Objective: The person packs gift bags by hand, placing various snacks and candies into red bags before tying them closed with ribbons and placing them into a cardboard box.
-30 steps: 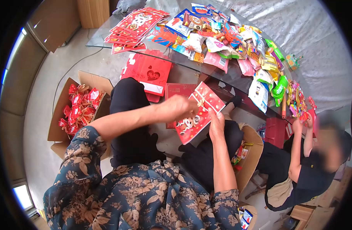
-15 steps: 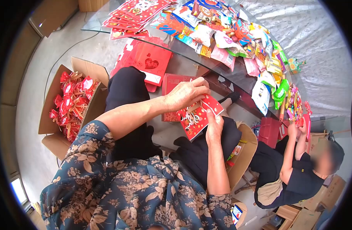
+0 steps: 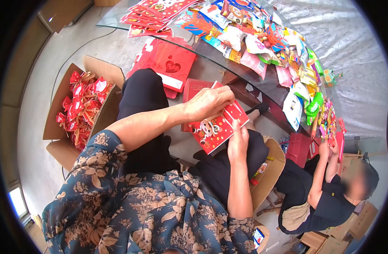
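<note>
A red printed bag [image 3: 211, 130] with a white cartoon figure lies tilted above my lap. My right hand [image 3: 238, 142] grips its right edge, thumb on the printed face. Across the bag's upper part lies my left hand [image 3: 209, 103], its fingers curled together at the top edge; whether they pinch a handle cannot be made out. Beyond the bag, more flat red printed bags [image 3: 158, 15] are stacked on the glass table [image 3: 173, 41]. Many snack packets [image 3: 255, 45] are heaped on that table to the right.
An open carton [image 3: 104, 72] of tied red bags stands at the left. Red gift boxes [image 3: 170, 63] lie under the glass edge. Another carton [image 3: 272, 169] is beside my right knee. A co-worker [image 3: 325, 197] sits at the right, hands near small candies [image 3: 328, 118].
The view has shifted slightly. My left hand has moved along the bag's top edge, and the strap seen earlier across the bag's face no longer shows there, so more of the print is visible.
</note>
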Tool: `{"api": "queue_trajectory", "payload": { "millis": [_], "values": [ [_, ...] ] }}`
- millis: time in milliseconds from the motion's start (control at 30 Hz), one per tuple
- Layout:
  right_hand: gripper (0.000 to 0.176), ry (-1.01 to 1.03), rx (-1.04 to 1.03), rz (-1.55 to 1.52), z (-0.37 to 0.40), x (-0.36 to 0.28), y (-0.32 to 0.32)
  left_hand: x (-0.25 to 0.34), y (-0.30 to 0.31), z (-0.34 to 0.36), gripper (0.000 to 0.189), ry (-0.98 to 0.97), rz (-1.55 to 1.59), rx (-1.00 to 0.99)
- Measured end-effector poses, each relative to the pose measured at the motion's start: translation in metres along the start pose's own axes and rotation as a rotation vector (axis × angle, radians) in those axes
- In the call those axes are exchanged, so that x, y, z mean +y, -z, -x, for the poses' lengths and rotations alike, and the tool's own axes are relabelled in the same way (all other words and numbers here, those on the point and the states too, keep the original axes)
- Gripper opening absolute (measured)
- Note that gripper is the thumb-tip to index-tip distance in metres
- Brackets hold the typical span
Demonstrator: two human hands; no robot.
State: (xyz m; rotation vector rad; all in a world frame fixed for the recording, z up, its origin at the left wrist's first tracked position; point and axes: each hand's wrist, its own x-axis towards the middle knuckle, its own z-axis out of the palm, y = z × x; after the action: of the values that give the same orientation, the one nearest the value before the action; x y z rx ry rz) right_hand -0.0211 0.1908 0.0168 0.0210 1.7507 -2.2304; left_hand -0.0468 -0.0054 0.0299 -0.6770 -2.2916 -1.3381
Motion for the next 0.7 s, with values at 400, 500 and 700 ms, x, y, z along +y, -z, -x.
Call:
{"api": "queue_trajectory", "payload": {
  "millis": [400, 500, 700],
  "values": [
    [0.03, 0.211, 0.05, 0.792, -0.039, -0.035, 0.026, 0.002, -0.002, 0.007, 0.019, -0.189, -0.062, -0.26],
    [0.03, 0.181, 0.203, 0.621, -0.049, -0.035, 0.049, 0.0, -0.004, 0.01, 0.014, -0.228, -0.126, -0.259],
    [0.024, 0.381, 0.161, 0.861, -0.016, -0.049, 0.024, -0.005, -0.009, 0.015, 0.011, -0.336, -0.238, -0.282]
  ]
}}
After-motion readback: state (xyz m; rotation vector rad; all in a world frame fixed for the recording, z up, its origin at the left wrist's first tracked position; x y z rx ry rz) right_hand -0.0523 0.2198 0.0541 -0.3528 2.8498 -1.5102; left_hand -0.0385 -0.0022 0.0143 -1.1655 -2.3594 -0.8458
